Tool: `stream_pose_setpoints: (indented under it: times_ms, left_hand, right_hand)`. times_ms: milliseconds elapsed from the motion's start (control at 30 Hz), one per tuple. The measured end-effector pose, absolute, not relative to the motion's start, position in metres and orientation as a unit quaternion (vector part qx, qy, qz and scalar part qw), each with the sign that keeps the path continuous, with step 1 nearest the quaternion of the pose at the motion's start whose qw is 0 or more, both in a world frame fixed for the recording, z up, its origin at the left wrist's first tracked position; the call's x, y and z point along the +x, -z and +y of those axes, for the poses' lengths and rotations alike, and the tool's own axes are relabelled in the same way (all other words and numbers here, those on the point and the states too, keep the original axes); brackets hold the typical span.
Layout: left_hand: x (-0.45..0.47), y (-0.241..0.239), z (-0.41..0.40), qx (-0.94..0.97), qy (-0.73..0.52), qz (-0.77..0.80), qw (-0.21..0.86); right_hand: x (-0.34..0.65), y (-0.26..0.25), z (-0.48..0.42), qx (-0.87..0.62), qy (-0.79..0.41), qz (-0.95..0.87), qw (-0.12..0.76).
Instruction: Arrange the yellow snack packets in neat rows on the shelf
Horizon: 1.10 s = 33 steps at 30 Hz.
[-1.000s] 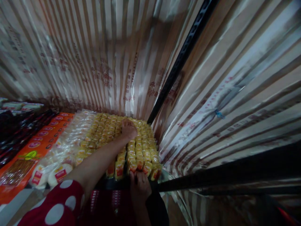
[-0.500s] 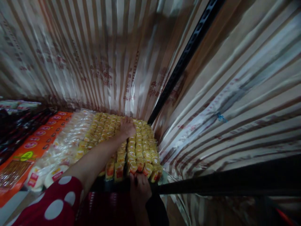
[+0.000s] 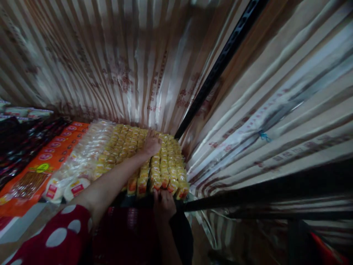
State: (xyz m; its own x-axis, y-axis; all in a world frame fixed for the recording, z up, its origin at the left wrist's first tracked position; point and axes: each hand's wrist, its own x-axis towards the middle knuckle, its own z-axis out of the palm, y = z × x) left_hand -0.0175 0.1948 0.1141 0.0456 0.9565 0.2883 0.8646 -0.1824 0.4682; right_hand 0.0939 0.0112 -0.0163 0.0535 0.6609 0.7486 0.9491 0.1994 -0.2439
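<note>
Rows of small yellow snack packets (image 3: 168,173) with red labels fill the right end of a shelf. My left hand (image 3: 150,145) reaches deep along the rows and presses on the packets near the back, fingers bent down among them. My right hand (image 3: 163,203) is at the shelf's front edge, fingers curled against the front packets of the yellow rows. Whether either hand grips a packet is hidden. My left sleeve (image 3: 57,235) is red with white dots.
White round packs with red labels (image 3: 72,186) lie left of the yellow rows, then orange flat packs (image 3: 41,167) and dark packs (image 3: 16,143). Striped shiny sheeting (image 3: 124,62) backs the shelf. A black upright rail (image 3: 217,70) and a black front bar (image 3: 248,197) frame the corner.
The view has shifted slightly, so the shelf sits higher in the picture. My left hand stays deep on the yellow rows; my right hand stays at the front edge.
</note>
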Motion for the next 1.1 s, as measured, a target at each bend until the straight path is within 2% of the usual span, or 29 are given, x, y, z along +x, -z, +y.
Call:
stream_pose_setpoints:
  times_ms: [100,200,300,400,567,1100]
  left_hand:
    - [-0.023,-0.124,0.131,0.679,-0.377,0.623,0.089]
    - [-0.029,-0.109,0.05,0.643,-0.456,0.607,0.1]
    - [-0.033,-0.069,-0.017,0.668,-0.445,0.581,0.135]
    - [-0.033,-0.03,-0.051,0.61,-0.432,0.648,0.148]
    - [-0.027,-0.006,-0.052,0.595,-0.448,0.64,0.189]
    - [-0.014,-0.025,-0.024,0.622,-0.398,0.644,0.203]
  right_hand:
    - [0.093,0.019,0.011,-0.606,0.178,-0.669,0.392]
    - [0.092,0.02,0.01,-0.609,0.168,-0.673,0.385]
    - [0.092,0.019,0.009,-0.616,0.151,-0.676,0.376]
    - [0.091,0.016,0.008,-0.628,0.131,-0.675,0.365]
    - [0.091,0.015,0.008,-0.634,0.144,-0.673,0.352]
    - [0.089,0.01,0.005,-0.641,0.112,-0.666,0.365]
